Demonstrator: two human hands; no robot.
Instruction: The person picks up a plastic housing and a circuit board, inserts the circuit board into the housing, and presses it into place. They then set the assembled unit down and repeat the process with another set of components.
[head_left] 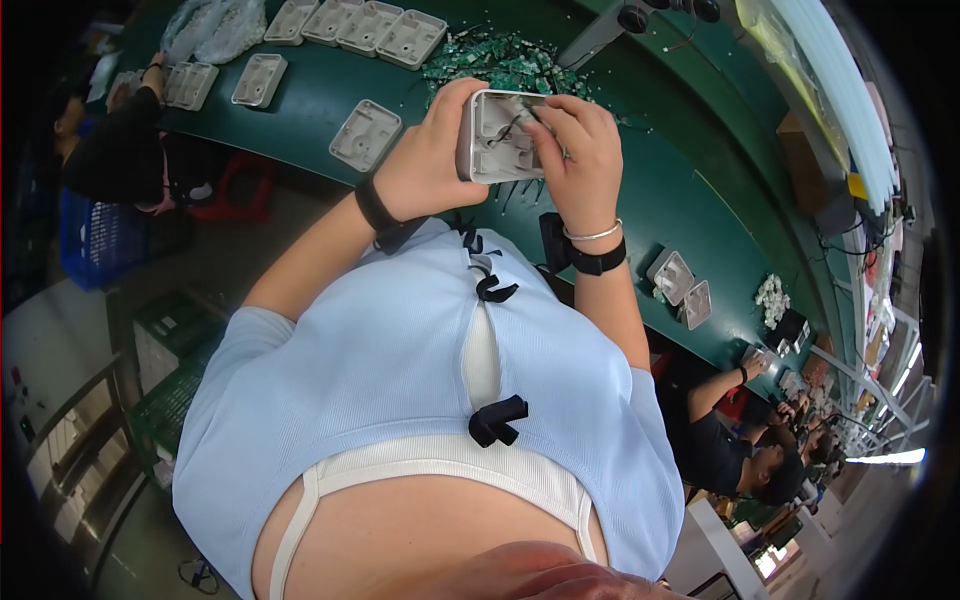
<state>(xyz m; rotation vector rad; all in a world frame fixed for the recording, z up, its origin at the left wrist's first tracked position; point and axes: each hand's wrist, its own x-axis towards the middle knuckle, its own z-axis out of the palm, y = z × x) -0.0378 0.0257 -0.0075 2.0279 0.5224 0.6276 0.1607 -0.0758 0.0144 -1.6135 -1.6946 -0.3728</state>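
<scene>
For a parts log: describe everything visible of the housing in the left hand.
The pale grey, plastic-looking housing is an open, rectangular box with rounded corners and moulded features inside. The left hand grips its left side above the green table, open face toward the camera. The right hand is at its opening, near a dark wire; contact is unclear.
</scene>
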